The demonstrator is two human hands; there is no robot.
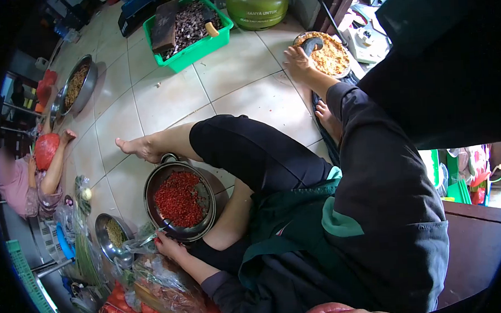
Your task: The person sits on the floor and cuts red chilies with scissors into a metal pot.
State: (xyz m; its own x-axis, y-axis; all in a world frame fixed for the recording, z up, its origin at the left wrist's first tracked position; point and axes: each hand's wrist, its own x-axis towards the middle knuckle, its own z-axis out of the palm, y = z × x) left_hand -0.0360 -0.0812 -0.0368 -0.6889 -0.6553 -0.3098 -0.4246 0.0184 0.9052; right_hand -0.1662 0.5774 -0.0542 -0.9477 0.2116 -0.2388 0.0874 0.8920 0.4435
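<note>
Red chopped bits (177, 200) fill much of the dark pan (210, 198), which stands on the tiled floor (241, 73) beside the bent leg; I judge it sits there for easy reach of the left hand (168, 247). That hand is at the rim, by a thin pale tool (151, 237), but from my distant seat I can't tell whether its grip is closed on it.

The right hand (299, 63) stretches well away from the pan, its grip wrapped on the end of a dark pestle (314, 44). The pestle's head lies in orange mash (333, 55) in a broad bowl (342, 73), probably held by the end to leave the head free.

Among the other containers I see a small metal bowl (109, 252) of greenish shreds (115, 234) just beside the pan, a large metal basin (92, 85) of brown food (77, 86) farther off, and a green tub (198, 53) of dark-and-pale pieces (194, 24), a brown block (164, 29) resting on them.
</note>
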